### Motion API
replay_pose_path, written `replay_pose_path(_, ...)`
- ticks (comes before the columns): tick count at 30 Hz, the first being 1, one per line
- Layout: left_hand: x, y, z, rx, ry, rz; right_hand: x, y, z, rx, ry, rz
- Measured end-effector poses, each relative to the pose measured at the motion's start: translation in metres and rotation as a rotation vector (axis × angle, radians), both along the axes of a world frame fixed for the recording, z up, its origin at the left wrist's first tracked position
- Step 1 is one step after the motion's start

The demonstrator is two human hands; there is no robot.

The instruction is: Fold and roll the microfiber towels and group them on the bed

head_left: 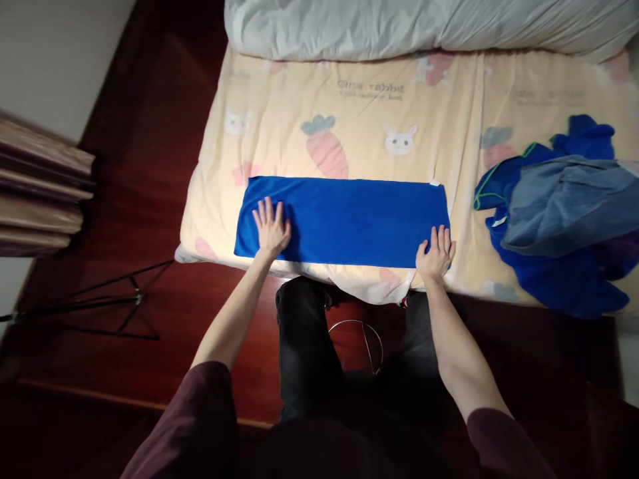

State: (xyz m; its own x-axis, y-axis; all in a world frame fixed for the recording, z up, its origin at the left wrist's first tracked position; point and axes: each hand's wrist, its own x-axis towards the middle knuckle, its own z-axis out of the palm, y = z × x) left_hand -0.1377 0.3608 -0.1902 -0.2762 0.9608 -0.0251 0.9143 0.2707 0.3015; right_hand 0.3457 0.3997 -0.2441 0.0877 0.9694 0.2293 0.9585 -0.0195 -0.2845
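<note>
A blue cloth (349,219) lies flat as a long rectangle near the front edge of the bed, with a small white tag at its far right corner. My left hand (272,229) rests on the cloth's left part, palm down with fingers spread. On the near right corner lies my right hand (436,253), flat, its thumb apart from the fingers. Neither hand grips the cloth.
The bed (279,86) has a yellow sheet with rabbits and carrots. Crumpled blue and grey cloths (569,206) lie at the right. A rolled white quilt (399,26) lies along the far side. A black tripod (134,293) and a curtain (40,189) are at left.
</note>
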Motion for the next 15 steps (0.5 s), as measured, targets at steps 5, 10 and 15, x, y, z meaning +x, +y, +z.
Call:
replay_pose_path(5,0.099,0.045,-0.006,0.072,-0.081,-0.44,0.0,-0.002,0.003,0.02,0.002,-0.011)
replay_pose_path(10,0.122,0.077,-0.03,0.08,-0.124,-0.578,0.0,-0.002,0.003,0.017,-0.01,-0.008)
replay_pose_path(15,0.025,0.089,-0.034,0.011,-0.06,-0.378,0.002,-0.001,0.001,-0.001,-0.013,-0.017)
